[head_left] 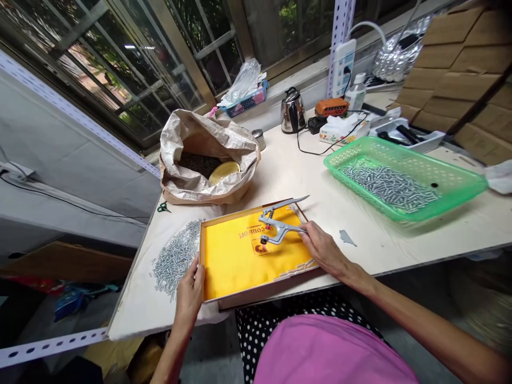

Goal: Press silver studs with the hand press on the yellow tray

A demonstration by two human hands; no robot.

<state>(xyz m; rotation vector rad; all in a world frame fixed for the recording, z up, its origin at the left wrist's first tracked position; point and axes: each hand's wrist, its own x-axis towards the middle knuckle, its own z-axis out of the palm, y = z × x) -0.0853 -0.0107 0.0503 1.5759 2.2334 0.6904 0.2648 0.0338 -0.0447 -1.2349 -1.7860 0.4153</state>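
A shallow tray (236, 293) with a yellow lining (228, 258) tilts over the front edge of the table. My left hand (191, 288) is closed on its left wall, thumb on the rim. My right hand (324, 248) is closed at the right wall. A grey metal plier-like tool (282, 229) with a spring lies over the yellow lining, one arm ending at my right fingers; whether they grip it too is unclear. Small metal pins line the tray's right corners. Left of the tray, a pile of similar metal pins (176, 258) lies on white cloth.
Behind the tray stands an open paper sack (236, 194) holding dark small pieces and a yellow round dish (224, 172). A green basket (408, 213) of metal pins is at right. Farther back are a kettle (293, 112), a tissue box (338, 133) and cardboard (448, 74). Green scissors (163, 207) lie left.
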